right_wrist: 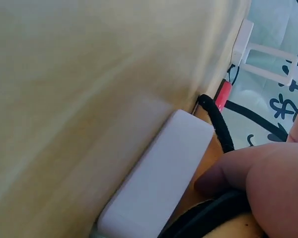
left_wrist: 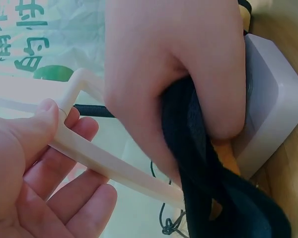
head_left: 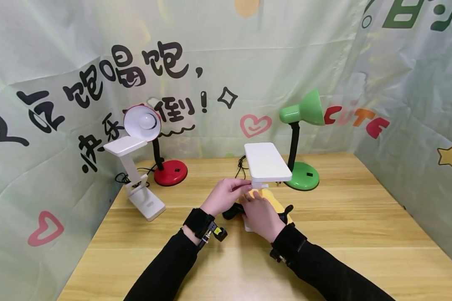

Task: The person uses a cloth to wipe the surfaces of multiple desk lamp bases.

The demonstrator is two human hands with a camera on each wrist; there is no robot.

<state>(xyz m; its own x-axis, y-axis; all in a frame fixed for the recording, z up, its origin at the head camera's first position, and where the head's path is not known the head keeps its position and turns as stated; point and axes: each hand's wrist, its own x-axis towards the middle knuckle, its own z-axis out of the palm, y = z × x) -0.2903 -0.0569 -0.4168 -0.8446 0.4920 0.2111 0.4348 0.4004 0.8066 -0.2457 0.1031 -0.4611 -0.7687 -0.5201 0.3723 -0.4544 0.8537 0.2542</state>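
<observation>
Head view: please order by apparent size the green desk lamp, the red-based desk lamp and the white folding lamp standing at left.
1. Green desk lamp, largest.
2. White folding lamp and red-based desk lamp: these look alike; the white one stands nearer the camera, so I leave them unranked.

The lamp held between the left hand and right hand is plain white, with a black strap and a yellow-orange piece under the right hand; both sleeves are black. Beyond the hands stand a green lamp with a black neck, a red-based lamp with a white-lined shade, and, left of the left hand, a second white lamp. The table is pale wood grain, and the backdrop is pale green, printed with black characters, pink hearts and a yellow star.
</observation>
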